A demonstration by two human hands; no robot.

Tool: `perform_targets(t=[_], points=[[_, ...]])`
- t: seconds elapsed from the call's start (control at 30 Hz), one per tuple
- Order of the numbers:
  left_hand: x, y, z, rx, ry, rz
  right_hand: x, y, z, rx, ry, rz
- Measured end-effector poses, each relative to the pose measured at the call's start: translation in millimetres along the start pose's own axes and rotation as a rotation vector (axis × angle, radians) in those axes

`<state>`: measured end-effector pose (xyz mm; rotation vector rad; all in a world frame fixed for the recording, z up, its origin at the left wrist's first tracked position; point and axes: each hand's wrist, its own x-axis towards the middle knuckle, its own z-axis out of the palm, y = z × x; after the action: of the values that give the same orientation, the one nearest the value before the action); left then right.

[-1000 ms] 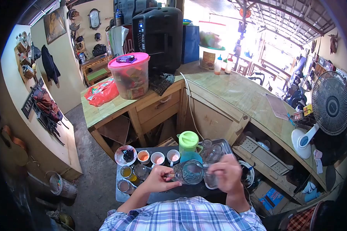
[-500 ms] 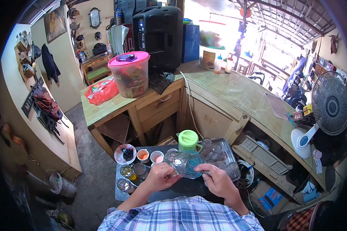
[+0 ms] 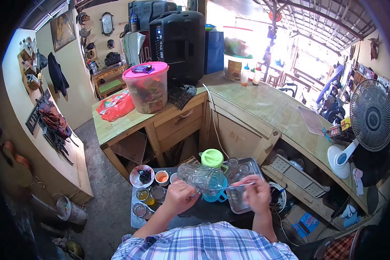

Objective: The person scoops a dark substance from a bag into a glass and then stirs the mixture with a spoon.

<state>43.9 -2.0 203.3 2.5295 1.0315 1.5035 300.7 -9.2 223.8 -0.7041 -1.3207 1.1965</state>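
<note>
My left hand is closed on the handle of a clear glass jug, tilted on its side with its mouth toward the right. My right hand pinches a thin, long-handled spoon that reaches to the jug's mouth. A blue pitcher stands just beneath the jug. Behind it is a green lidded pitcher. Orange-filled cup, glass of yellow liquid and a bowl with dark contents are at the left of the low table.
A metal tray with several glasses lies right of the pitchers. The wooden counter runs behind, bearing a pink-lidded tub, a black speaker and a white fan. A bucket stands on the floor at left.
My right hand has moved right, drawing the spoon outward from the jug. The jug has shifted left and tipped further, showing more of the blue pitcher below.
</note>
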Motion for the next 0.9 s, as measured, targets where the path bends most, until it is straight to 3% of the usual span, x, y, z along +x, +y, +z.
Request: perform_targets(t=[0.07, 0.17, 0.2, 0.3, 0.33, 0.43, 0.5, 0.57, 0.6, 0.7, 0.77, 0.83, 0.9], points=[[-1.6, -0.4, 0.7, 0.005, -0.012, 0.004, 0.2, 2.5, 8.1, -0.067, -0.090, 0.035], [-5.4, -1.0, 3.4, -0.030, -0.038, -0.012, 2.3, 5.9, 10.1, -0.218, -0.078, -0.136], [-6.5, -1.0, 2.6, -0.028, -0.039, -0.022, 0.8, 7.3, 1.9, -0.033, 0.031, -0.135], [-5.6, -0.9, 2.7, -0.032, -0.043, -0.032, 1.4, 11.6, -1.2, 0.009, 0.045, -0.247], [-5.4, -0.3, 3.3, -0.037, -0.047, -0.033, 1.4, 9.4, 2.8, -0.137, -0.083, -0.131], [-3.6, 2.4, 5.4, -0.078, -0.044, -0.044, 1.4, 12.4, 15.4, -0.205, -0.142, -0.141], [-4.6, 2.7, 4.4, -0.078, -0.048, -0.058, -1.9, 9.2, 9.2, -0.191, -0.072, -0.248], [-3.6, 3.7, 4.3, -0.085, -0.057, -0.072, -2.9, -1.9, 8.8, -0.255, 0.198, -0.517], [-1.5, 4.8, 4.5, -0.071, -0.050, -0.087, -1.7, -8.9, 6.8, -0.490, 0.111, -0.454], [1.5, 10.4, 8.2, -0.084, -0.026, -0.123, 11.5, -1.9, 25.2, -0.772, -0.036, -0.430], [3.0, 12.9, 6.5, -0.103, -0.003, -0.143, 10.1, -9.1, 22.4, -0.720, -0.076, -0.393], [1.1, 17.4, 1.9, -0.226, -0.089, -0.295, 8.8, -23.1, 11.1, -0.784, 0.107, -0.558], [-0.3, 19.3, 0.4, -0.286, -0.096, -0.324, 12.0, -32.4, 12.8, -0.785, 0.193, -0.602]])
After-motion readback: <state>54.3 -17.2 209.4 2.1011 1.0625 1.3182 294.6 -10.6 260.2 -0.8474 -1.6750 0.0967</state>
